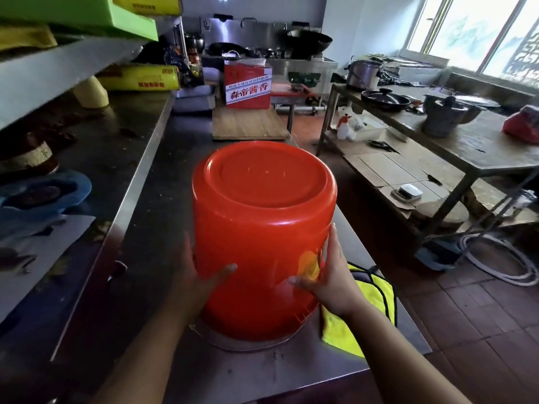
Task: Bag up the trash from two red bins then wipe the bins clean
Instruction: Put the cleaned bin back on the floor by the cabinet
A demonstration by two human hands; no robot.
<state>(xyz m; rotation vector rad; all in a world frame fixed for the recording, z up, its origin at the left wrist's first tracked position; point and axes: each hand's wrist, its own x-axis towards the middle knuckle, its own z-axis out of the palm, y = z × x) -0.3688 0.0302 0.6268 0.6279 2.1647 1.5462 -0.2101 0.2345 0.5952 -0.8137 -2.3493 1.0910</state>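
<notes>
1. Round red plastic bin (pixel 262 228) is upside down, base up, on the stainless steel worktop (pixel 262 374). Its thin wire handle (pixel 248 346) lies on the steel around the near rim. Cannot tell if the rim sits fully flat.
2. Edges: the bin is close to the worktop's right edge, and beyond that is a drop to the red tiled floor (pixel 481 330). A raised steel shelf (pixel 116 135) runs along the left, with a strip of bare steel between it and the bin. There is bare steel in front of the bin up to the near edge.
3. Beyond the bin is a short gap, then a wooden cutting board (pixel 248 123) with a red and white carton (pixel 248 86) behind it.
4. A yellow cloth with black edging (pixel 373 290) lies at the right edge, just beside the bin and partly under the right wrist.
5. Pose: both forearms reach in from the near edge. Left hand (pixel 201 278) is on the left wall, right hand (pixel 335 275) on the right wall, both low on the bin.
6. Grip: palms are flat, fingers straight up the sides, thumbs splayed across the front. The bin is clamped between the two hands, nothing else held.
</notes>
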